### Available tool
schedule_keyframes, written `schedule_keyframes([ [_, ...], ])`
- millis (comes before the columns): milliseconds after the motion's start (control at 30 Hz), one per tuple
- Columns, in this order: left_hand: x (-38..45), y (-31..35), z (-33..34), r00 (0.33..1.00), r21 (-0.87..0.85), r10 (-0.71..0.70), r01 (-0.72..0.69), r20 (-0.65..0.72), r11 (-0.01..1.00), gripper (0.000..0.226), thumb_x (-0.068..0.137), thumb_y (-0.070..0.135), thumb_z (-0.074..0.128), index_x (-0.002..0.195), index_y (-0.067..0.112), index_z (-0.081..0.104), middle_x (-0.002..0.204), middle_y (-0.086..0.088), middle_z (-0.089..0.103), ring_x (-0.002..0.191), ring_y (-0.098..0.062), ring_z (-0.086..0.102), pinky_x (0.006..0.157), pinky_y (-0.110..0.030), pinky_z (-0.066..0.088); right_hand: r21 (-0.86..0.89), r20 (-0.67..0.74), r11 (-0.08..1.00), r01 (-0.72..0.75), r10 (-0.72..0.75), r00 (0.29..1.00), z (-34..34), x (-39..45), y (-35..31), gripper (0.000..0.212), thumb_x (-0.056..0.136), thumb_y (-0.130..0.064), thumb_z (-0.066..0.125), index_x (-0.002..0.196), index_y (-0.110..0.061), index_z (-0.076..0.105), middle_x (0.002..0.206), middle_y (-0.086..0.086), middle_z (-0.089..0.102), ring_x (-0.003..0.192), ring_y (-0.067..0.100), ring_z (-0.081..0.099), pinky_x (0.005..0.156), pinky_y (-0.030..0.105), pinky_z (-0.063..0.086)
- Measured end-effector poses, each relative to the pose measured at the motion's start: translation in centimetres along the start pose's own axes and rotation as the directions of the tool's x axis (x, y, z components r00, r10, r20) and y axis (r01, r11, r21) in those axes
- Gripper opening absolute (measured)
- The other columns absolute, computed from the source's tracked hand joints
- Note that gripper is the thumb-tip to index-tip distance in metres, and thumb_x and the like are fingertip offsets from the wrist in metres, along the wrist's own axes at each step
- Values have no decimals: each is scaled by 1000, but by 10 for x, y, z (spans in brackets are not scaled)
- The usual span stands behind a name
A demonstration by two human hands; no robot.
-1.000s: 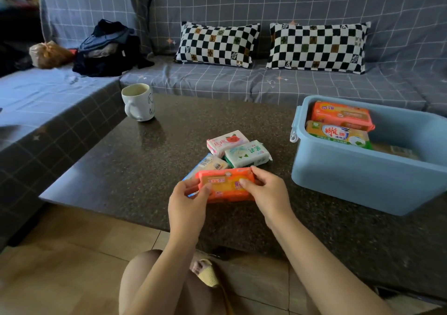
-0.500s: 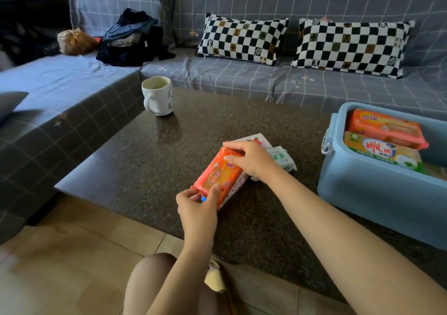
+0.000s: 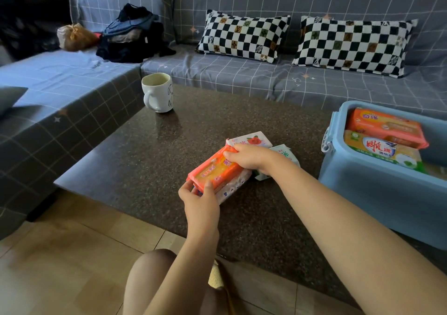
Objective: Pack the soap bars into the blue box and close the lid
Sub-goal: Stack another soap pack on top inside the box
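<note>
Head view: orange soap bar unmoved.

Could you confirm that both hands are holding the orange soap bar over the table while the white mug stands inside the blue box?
Not quite: the head view shows the white mug standing on the table, not inside the blue box. The rest holds: left hand and right hand hold the orange soap bar over the table.
</note>
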State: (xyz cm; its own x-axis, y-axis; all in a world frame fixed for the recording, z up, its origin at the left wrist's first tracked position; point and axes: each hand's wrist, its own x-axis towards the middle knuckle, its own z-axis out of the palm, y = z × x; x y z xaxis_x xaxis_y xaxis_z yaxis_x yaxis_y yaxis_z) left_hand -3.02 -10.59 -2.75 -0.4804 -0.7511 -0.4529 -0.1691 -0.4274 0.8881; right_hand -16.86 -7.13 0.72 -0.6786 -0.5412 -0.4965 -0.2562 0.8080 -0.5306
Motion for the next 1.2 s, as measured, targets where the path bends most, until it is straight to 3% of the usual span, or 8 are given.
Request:
schedule_keyframes([
  [400, -4, 19, -4, 995, 92, 37, -45, 88, 995, 34, 98, 17, 42, 132, 22, 41, 119, -1, 56, 86, -9, 58, 67, -26, 47, 380, -149, 925, -32, 95, 984, 13, -39, 26, 50, 92, -43, 45, 134, -16, 45, 127, 7, 56, 113, 25, 54, 87, 41, 51],
  [500, -10, 35, -1, 981, 128, 78, -101, 175, 987, 35, 94, 16, 45, 129, 23, 45, 119, -6, 61, 100, -23, 64, 86, -46, 55, 399, -252, 916, 31, 77, 965, -2, -63, 28, 46, 91, -43, 47, 129, -16, 52, 122, 7, 60, 109, 24, 57, 84, 36, 48],
  [567, -18, 49, 5, 967, 149, 117, -153, 228, 977, 33, 93, 13, 45, 126, 21, 48, 117, -8, 62, 103, -26, 64, 91, -49, 52, 391, -313, 918, 68, 63, 948, -17, -83, 29, 45, 89, -45, 49, 122, -15, 56, 119, 5, 62, 104, 21, 57, 87, 36, 46],
  [667, -33, 71, 17, 929, 184, 182, -250, 322, 951, 32, 93, 13, 47, 124, 18, 51, 117, -9, 63, 103, -26, 63, 89, -43, 52, 395, -383, 912, 113, 52, 922, -42, -119, 33, 39, 91, -41, 49, 117, -13, 57, 109, 3, 60, 98, 19, 53, 84, 34, 42],
  [800, -61, 97, 45, 854, 169, 249, -358, 457, 918, 29, 94, 13, 49, 123, 15, 53, 110, -8, 65, 91, -22, 64, 81, -39, 52, 433, -483, 889, 151, 88, 871, -79, -162, 43, 37, 88, -41, 53, 108, -11, 59, 103, 10, 68, 88, 29, 67, 78, 42, 57],
  [900, -83, 110, 73, 802, 186, 232, -389, 551, 902, 27, 95, 18, 49, 121, 14, 52, 107, -6, 65, 95, -23, 66, 88, -45, 54, 487, -510, 865, 125, 165, 844, -104, -191, 58, 33, 88, -37, 54, 105, -9, 60, 90, 14, 71, 73, 28, 72, 64, 35, 57],
  [1033, -106, 113, 119, 730, 221, 188, -424, 657, 878, 24, 95, 19, 48, 119, 16, 53, 105, -5, 66, 100, -23, 64, 95, -46, 50, 531, -564, 838, 124, 240, 790, -133, -214, 90, 36, 87, -34, 57, 107, -4, 59, 94, 17, 71, 75, 33, 72, 74, 45, 60],
  [1200, -124, 96, 189, 650, 213, 72, -349, 757, 913, 26, 96, 18, 48, 121, 14, 52, 107, -8, 66, 93, -24, 65, 81, -41, 55, 605, -572, 790, 99, 344, 745, -169, -230, 143, 30, 89, -28, 58, 108, -5, 52, 90, 15, 67, 77, 31, 69, 69, 45, 59],
])
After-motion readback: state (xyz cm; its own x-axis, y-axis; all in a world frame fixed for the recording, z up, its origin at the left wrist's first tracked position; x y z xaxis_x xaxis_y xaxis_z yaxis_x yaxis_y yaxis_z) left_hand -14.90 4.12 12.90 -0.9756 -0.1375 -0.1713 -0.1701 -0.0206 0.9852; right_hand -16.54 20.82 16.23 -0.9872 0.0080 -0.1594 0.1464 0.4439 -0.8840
